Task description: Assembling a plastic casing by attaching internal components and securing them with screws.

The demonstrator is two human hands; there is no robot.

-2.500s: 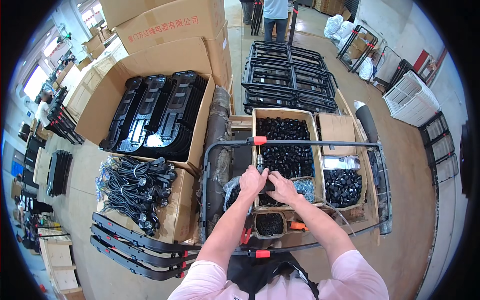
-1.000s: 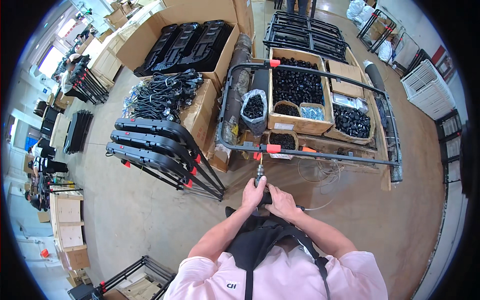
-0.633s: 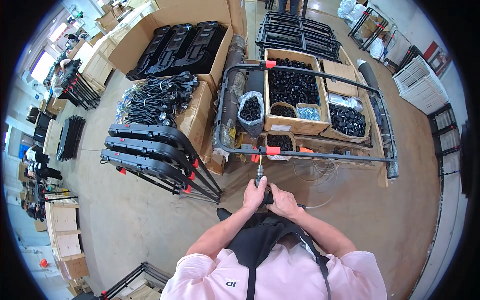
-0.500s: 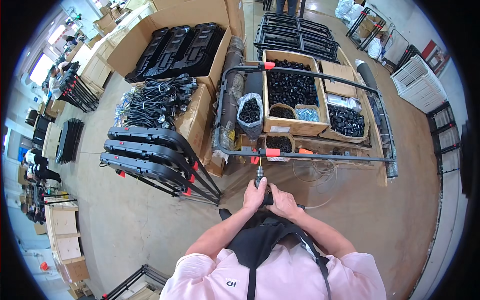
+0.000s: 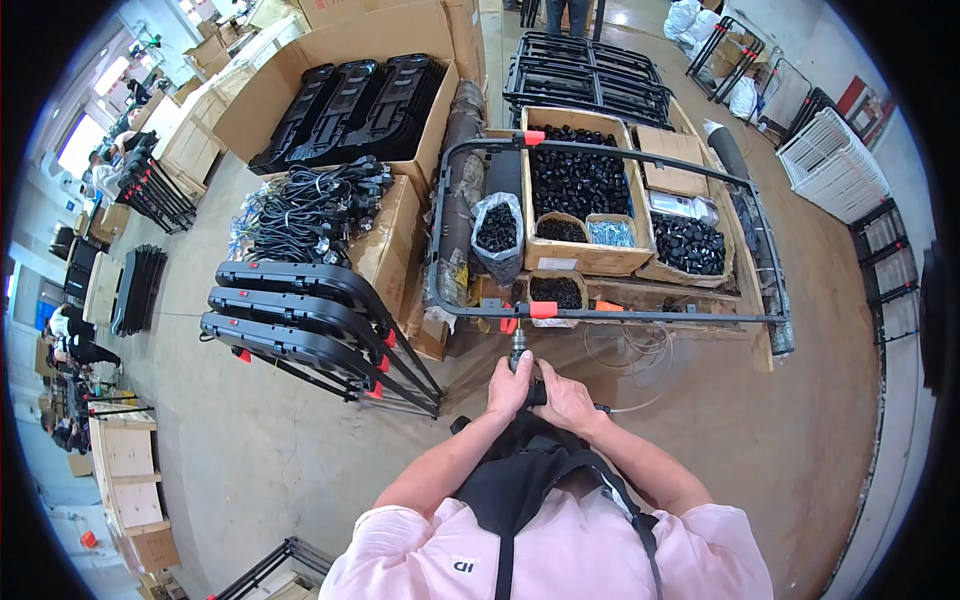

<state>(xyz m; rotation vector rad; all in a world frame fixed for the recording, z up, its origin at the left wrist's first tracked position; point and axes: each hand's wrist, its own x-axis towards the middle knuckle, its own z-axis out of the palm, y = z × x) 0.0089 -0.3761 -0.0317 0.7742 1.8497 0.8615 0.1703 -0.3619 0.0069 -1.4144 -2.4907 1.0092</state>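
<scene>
currently, both hands are closed on one tool. left hand point(image 5: 508, 388): wrapped around the front of a power drill point(image 5: 519, 346), just behind the metal chuck. right hand point(image 5: 566, 402): clasped around the drill's dark rear part, just beside the left; its fingers are partly hidden.

drill location: in front of the person's chest, chuck pointing away. the thin bit point(image 5: 517, 324) reaches the near bar of a black tubular frame point(image 5: 665, 316), just left of a red clip point(image 5: 542, 310); cannot tell whether the tip has entered the bar. a pale line point(image 5: 632, 408) curves from the tool's right side toward the floor.

frame: lies across the supplies, a second red clip point(image 5: 534, 137) on its far bar. within its outline: a wooden box point(image 5: 590, 260) of small black parts, a clear bag point(image 5: 500, 263) of black pieces, and a small carton point(image 5: 556, 278) of dark bits.

left of frame: tangled black cables point(image 5: 312, 208) on a cardboard carton point(image 5: 388, 232); three black curved-top stands point(image 5: 290, 302) nearer the person.
</scene>
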